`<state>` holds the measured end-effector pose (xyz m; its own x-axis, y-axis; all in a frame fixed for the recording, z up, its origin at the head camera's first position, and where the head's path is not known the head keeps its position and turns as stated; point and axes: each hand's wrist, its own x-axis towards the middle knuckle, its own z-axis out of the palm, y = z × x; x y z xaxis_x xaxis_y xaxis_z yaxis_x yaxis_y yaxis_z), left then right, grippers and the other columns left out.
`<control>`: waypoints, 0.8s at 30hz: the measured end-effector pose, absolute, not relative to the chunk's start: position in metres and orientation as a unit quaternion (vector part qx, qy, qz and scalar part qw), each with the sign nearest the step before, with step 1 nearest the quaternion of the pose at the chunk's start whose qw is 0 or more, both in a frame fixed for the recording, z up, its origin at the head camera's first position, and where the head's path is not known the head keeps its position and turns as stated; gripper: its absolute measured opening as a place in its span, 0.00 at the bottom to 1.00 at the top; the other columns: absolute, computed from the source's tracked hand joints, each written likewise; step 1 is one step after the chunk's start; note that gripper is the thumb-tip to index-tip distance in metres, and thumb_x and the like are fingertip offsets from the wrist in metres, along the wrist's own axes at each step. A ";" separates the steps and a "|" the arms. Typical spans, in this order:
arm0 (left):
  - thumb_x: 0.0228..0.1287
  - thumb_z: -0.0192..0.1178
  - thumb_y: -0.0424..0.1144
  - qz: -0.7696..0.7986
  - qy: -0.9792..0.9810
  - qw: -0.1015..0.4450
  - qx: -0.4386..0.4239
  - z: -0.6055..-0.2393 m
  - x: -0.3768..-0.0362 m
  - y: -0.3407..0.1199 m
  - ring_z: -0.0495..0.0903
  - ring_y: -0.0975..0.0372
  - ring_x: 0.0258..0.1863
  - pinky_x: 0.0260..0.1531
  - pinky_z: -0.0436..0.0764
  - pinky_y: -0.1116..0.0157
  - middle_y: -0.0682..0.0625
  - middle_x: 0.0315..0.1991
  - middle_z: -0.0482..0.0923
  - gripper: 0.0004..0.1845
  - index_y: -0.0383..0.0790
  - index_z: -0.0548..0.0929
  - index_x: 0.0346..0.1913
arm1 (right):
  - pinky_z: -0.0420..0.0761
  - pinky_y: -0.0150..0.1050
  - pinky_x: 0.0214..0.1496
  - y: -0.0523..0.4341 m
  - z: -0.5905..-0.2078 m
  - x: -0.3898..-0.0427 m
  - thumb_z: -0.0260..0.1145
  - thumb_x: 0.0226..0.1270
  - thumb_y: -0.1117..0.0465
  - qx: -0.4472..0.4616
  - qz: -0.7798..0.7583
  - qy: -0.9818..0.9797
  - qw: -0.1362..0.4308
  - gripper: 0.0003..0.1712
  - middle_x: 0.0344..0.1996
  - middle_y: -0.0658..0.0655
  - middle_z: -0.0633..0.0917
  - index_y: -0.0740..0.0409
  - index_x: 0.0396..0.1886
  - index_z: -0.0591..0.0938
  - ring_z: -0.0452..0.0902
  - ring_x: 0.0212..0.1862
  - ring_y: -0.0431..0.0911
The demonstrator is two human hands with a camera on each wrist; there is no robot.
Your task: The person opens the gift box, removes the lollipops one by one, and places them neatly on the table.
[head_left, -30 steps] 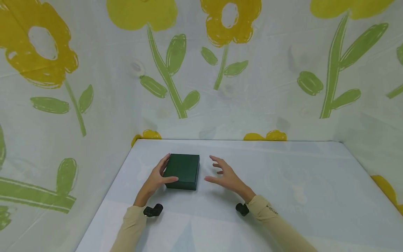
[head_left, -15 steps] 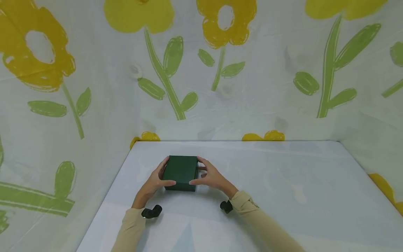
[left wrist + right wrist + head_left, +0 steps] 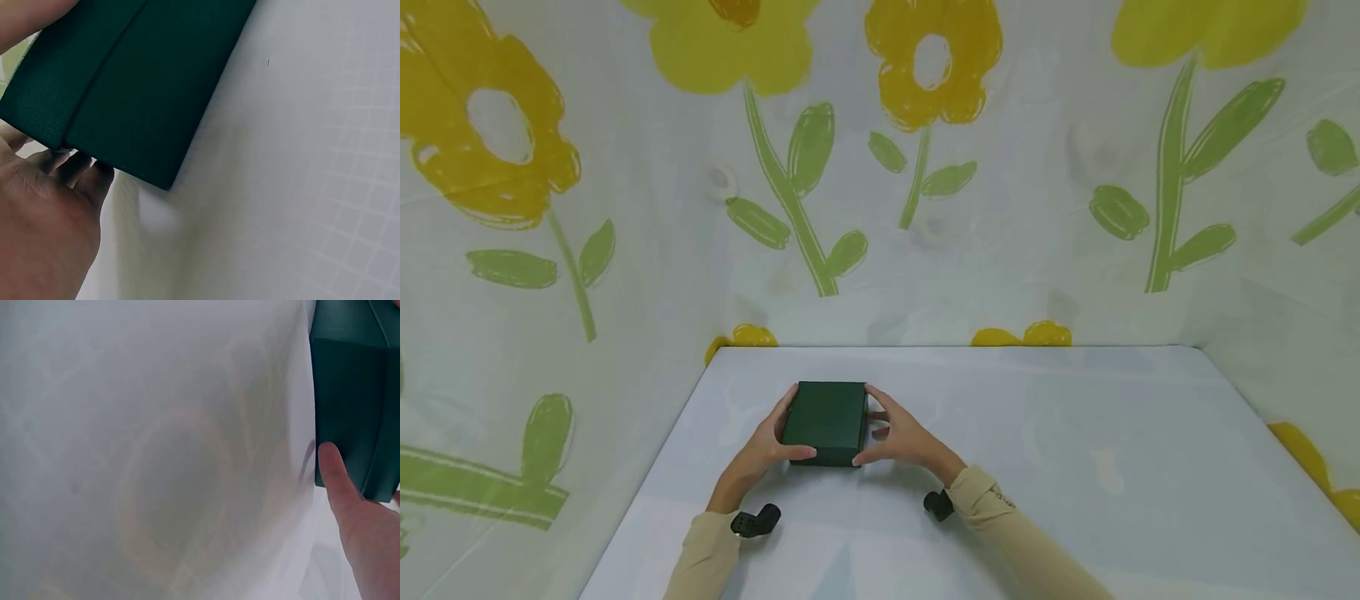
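Note:
A square dark green box [image 3: 826, 414] lies near the left part of the white table, its flat top facing up. A seam runs along its side in the left wrist view, dividing lid [image 3: 37, 94] from base [image 3: 150, 106]. My left hand [image 3: 766, 443] grips the left side, thumb across the front edge and fingers along the far left. On the opposite side, my right hand [image 3: 910, 437] holds the box, thumb at the front right corner and fingers spread along the right face. One finger [image 3: 334, 472] presses the box wall in the right wrist view.
A white table [image 3: 1037, 450] extends far to the right of the box. Pale cloth [image 3: 1015, 275] printed with yellow flowers hangs behind the table and along its left and right sides. Black wrist cameras [image 3: 757, 522] stick out inward from both sleeves.
My right hand has moved left from beside the box to hold its right side. My left hand has stayed at the left side. The whole head view has shifted slightly.

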<state>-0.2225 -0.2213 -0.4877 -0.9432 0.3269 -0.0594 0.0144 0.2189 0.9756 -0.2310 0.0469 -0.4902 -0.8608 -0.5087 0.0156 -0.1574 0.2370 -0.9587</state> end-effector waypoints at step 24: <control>0.41 0.76 0.36 0.601 0.783 0.115 0.111 -0.486 -0.215 -0.212 0.39 0.53 0.73 0.68 0.42 0.45 0.49 0.76 0.38 0.65 0.52 0.40 0.75 | 0.71 0.48 0.61 0.049 -0.485 -0.225 0.83 0.36 0.60 -0.224 -0.584 0.771 0.118 0.67 0.71 0.53 0.55 0.48 0.74 0.52 0.62 0.67 0.54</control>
<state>-0.2153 -0.2125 -0.4865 -0.9489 0.3119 -0.0472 0.0348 0.2521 0.9671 -0.2252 0.0493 -0.4848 -0.8715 -0.4837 0.0805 -0.2087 0.2175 -0.9535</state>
